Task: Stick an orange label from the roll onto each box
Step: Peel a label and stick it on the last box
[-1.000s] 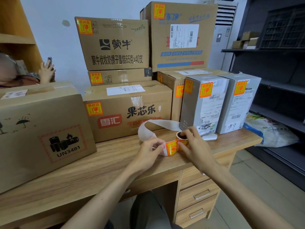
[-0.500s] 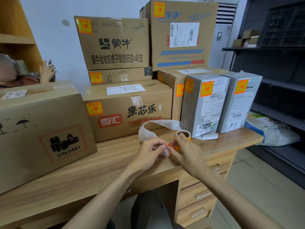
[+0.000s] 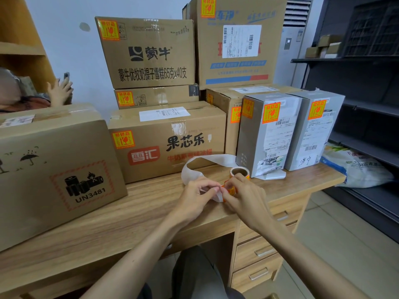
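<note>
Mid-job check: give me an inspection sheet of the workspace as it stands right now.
Surface: wooden desk, boxes stacked along its back, front bare.
Job's things: roll on the desk beside a grey box; white backing strip loops out behind the hands; one orange label at the fingertips. Seven boxes show orange labels; the UN3481 box shows none on the faces in view.
Clutter: nothing seen.
Hands: left hand pinches the backing strip; right hand pinches the label.
Cables: nothing seen.
Surroundings: dark shelving at right, a bag by the desk end, another person's hand with a phone at far left.
</note>
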The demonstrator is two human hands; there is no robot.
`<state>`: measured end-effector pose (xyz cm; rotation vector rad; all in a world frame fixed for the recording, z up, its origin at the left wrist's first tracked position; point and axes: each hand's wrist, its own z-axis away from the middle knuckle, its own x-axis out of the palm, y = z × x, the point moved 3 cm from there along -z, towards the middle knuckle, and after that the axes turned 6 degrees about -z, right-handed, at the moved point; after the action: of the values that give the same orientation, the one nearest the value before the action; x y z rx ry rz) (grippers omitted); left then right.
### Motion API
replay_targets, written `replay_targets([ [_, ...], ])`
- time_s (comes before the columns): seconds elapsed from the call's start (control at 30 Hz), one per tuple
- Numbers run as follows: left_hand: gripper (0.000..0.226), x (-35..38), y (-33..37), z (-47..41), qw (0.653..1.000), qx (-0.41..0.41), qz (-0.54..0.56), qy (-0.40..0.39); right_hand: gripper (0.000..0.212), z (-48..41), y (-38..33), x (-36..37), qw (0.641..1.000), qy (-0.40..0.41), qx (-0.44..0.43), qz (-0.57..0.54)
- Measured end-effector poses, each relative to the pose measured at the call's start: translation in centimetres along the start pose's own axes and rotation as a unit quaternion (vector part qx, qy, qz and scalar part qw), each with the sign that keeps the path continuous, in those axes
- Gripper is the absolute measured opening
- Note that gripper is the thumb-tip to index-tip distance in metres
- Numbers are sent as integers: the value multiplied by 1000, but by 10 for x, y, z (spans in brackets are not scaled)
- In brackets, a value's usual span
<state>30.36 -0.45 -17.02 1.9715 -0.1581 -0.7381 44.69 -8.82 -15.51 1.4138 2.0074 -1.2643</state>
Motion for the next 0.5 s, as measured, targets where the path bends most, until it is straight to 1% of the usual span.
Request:
replay_targets([
  [0.1,23,-1,2,2,1000,5,-22,0,23,0,-2,-2,1000,11,7,-2],
  [0.27,28,-1,2,1,1000,4,-17,10,18,2,-4,-4,999,26,13,-17],
  [0.37,24,-1,1,1,1000,-3,-21,15,14,3,-3,-4,998,32,30,-48],
  [0.5,15,-1,-2,1,1000,-16,-6,25,10,2,5,-4,990,26,54,-127],
])
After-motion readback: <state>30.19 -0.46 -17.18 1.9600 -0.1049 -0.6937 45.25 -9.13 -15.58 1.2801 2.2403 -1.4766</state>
